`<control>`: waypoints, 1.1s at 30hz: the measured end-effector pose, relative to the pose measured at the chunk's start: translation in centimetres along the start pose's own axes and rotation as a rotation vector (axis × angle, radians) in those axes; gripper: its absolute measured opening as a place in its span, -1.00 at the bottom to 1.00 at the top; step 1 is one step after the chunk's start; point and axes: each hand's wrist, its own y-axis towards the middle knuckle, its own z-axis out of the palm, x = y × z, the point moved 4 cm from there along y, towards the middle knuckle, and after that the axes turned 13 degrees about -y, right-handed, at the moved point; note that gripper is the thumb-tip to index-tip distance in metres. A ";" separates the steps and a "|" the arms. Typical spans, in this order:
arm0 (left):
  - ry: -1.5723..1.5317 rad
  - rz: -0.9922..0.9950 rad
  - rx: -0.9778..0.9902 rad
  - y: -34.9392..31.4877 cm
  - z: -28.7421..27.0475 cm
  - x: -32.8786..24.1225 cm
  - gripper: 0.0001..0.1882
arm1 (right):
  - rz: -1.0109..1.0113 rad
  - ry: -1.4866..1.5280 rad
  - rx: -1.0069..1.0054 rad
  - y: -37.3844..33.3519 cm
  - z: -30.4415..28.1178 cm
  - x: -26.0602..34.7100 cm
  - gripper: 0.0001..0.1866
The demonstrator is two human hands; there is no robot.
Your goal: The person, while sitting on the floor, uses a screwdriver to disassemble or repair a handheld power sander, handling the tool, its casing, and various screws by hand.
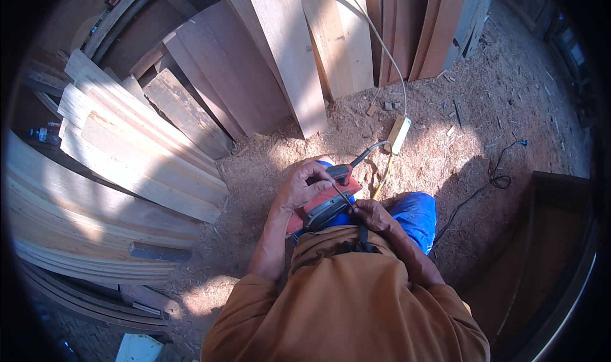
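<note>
A red and black electric hand planer (pixel 326 209) rests on my lap, against my blue-clad thighs. Its cord leaves the handle toward the upper right. Above the planer, my left hand (pixel 304 187) pinches one end of a thin dark metal strip (pixel 342 195). The other end meets the closed fingers of my right hand (pixel 374 214), just right of the planer. Whether this strip is a blade or a slim tool is too small to tell.
A pale extension socket (pixel 399 134) lies on the sawdust-covered ground ahead, with cords running from it. Wooden boards (pixel 273 50) lean at the back, and stacked planks (pixel 140 152) fill the left. At right are a black cord (pixel 499 182) and a wooden box-like frame (pixel 560 190).
</note>
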 end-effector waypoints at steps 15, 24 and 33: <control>0.101 0.088 -0.050 -0.2 -0.7 1.2 -0.85 | 0.040 0.085 0.050 0.3 0.2 -0.1 -0.75; 0.013 0.140 -0.183 0.0 -0.3 1.6 -0.87 | 0.051 0.029 0.026 0.1 0.0 0.1 -0.75; -0.064 0.130 -0.218 0.0 -3.7 2.9 -0.87 | -0.041 -0.343 -0.121 -1.3 -1.9 6.5 -0.76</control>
